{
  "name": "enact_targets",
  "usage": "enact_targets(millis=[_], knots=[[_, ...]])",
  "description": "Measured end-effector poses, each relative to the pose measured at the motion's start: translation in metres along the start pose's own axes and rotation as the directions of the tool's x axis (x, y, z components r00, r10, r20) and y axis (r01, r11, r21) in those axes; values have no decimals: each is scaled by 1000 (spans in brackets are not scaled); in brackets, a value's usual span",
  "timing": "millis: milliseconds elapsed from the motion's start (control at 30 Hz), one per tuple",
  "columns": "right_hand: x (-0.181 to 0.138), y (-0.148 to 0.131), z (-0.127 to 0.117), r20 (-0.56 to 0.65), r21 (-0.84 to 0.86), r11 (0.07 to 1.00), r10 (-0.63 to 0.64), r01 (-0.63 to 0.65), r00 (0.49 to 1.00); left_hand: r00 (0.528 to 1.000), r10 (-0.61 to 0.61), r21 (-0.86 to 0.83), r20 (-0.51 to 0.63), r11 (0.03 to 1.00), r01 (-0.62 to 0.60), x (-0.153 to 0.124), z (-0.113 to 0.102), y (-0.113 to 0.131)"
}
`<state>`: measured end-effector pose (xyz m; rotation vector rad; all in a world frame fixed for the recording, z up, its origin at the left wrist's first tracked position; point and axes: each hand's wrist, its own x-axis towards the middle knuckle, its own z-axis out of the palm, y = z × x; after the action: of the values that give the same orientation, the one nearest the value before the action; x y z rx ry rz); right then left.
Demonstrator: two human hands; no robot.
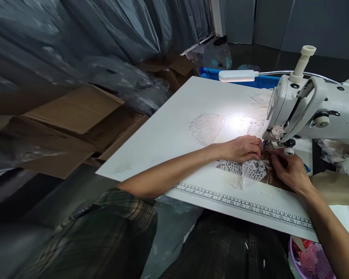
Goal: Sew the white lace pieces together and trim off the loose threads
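Note:
Beneath the head of a white sewing machine [296,104], both hands meet at the needle and presser foot [266,146]. My left hand [246,149] has its fingers curled together on a white lace piece [246,172], just left of the foot. The lace spreads toward me below that hand, partly over a brown patch on the table. On the foot's right side, my right hand [289,170] is closed, thumb and forefinger pinched at the lace edge. Its fingertips are partly hidden by the machine. Another lace piece [207,128] lies flat on the table.
The white table [163,135] has a printed ruler [250,207] along its front edge. A lamp [238,75] lights the surface. More lace [261,100] lies behind. Cardboard boxes [75,108] stand at left, pale fabric [341,159] at right, and a purple basket [296,257] below.

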<state>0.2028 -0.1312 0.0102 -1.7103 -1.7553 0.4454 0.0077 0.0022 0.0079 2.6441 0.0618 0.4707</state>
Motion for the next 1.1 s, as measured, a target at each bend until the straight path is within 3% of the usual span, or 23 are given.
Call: enact_targets(millis=[167,300,433,567,633,700,800,867,933,967,1033,1100], knots=[[-6,-5,11,51,45,990,-138,136,989,994,-80,49,71,996,77,0,-15,16],[-5,-12,11,83,162,974,-173,158,981,984,-165,-97,61,981,171,-5,-24,22],[-5,-17,4,135,260,963,-105,67,985,939,-336,-383,72,860,337,-14,-25,21],[-6,-24,7,298,419,888,62,-189,952,909,-407,-523,89,757,390,-17,-28,23],[-5,-32,14,414,515,773,153,-370,897,900,-415,-450,133,784,428,-10,-34,23],[-3,-42,21,488,537,671,246,-511,837,902,-398,-272,168,860,431,1,-39,20],[1,-54,23,524,412,658,394,-630,755,930,-329,81,166,944,320,18,-35,7],[2,-52,14,500,238,779,414,-580,761,953,-284,266,103,931,249,22,-27,-3],[3,-44,1,385,8,927,343,-375,857,978,-207,376,-35,904,205,18,-20,-10],[3,-38,-6,289,-114,953,301,-280,909,981,-156,402,-114,896,189,13,-17,-12],[5,-26,-16,215,-272,951,208,-146,954,973,-51,398,-223,907,138,0,-16,-10],[8,-16,-17,215,-330,944,89,-14,972,974,33,316,-223,948,40,-12,-18,-3]])
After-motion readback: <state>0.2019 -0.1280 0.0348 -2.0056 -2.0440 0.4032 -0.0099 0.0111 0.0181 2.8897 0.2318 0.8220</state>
